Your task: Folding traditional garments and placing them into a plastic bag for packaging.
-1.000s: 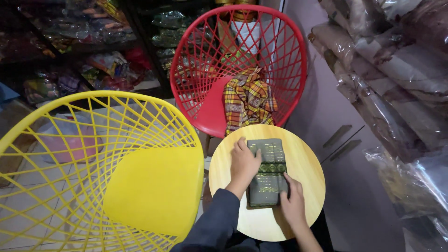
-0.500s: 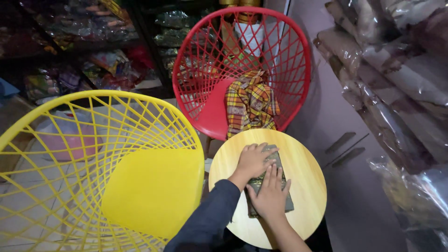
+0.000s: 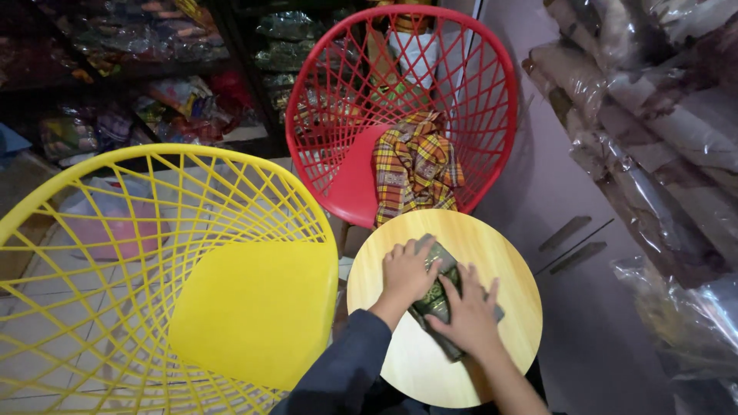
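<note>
Both hands flat, fingers spread — left hand (image 3: 407,270) and right hand (image 3: 470,315) pinning the folded green cloth (image 3: 441,288) mid-worktop (image 3: 507,261) — best press evenly, edges square.

Two hands, a left hand (image 3: 407,270) and a right hand (image 3: 469,315); one folded green cloth (image 3: 440,290); one round wooden table (image 3: 507,261); two lattice chairs, one yellow chair (image 3: 254,307), one red chair (image 3: 350,184); one plaid cloth (image 3: 413,170)
</note>
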